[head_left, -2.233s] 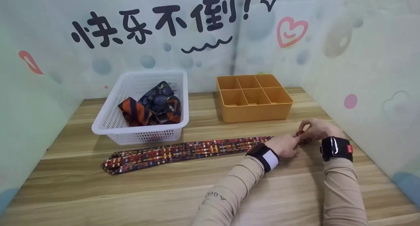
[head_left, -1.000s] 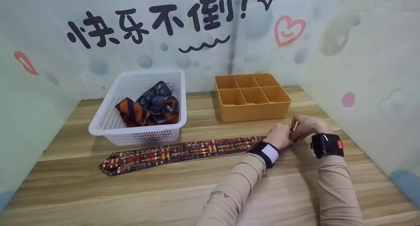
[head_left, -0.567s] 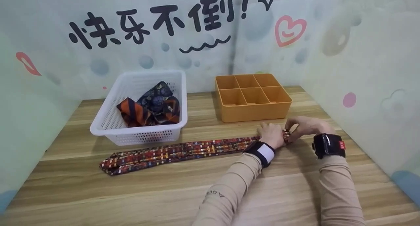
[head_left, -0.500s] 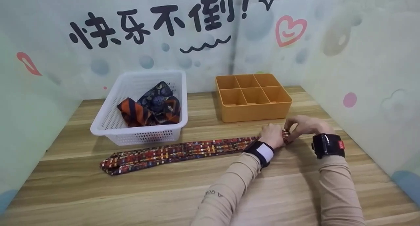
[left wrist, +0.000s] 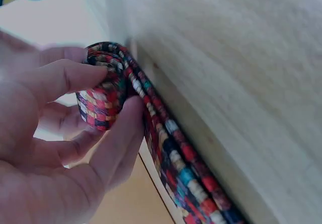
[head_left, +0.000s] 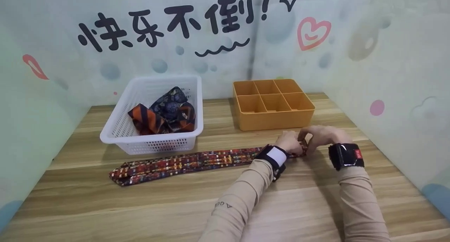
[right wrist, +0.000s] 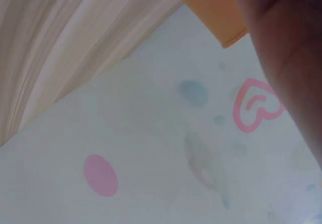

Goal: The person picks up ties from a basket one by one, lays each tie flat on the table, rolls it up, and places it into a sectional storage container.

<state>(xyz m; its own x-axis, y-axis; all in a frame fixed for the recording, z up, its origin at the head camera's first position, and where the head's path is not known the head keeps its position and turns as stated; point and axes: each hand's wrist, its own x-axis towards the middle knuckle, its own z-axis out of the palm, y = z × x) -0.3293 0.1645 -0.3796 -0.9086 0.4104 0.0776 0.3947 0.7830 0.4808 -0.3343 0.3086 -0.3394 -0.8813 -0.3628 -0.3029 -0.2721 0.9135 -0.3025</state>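
Observation:
A necktie [head_left: 197,161] with a red, black and multicolour woven pattern lies lengthwise across the wooden table. Its wide pointed end is at the left; the narrow right end is wound into a small roll [left wrist: 100,103]. My left hand [head_left: 290,142] holds the near left side of that roll, with thumb and fingers about it in the left wrist view. From the right, the curled fingers and thumb of my right hand [head_left: 322,135] pinch the roll's other side. Both hands partly cover the roll in the head view; the right wrist view shows only part of the right hand.
Behind the tie's left half stands a white perforated basket [head_left: 151,140] with several dark and orange-striped ties [head_left: 149,119] in it. An orange divided box [head_left: 276,120] sits at the back, just beyond my hands. Printed walls border the table at back and sides.
Both hands have shifted left along the tie, taking the rolled end with them, so the tie's flat stretch is shorter. The basket, the box and the tie's wide end have stayed in place.

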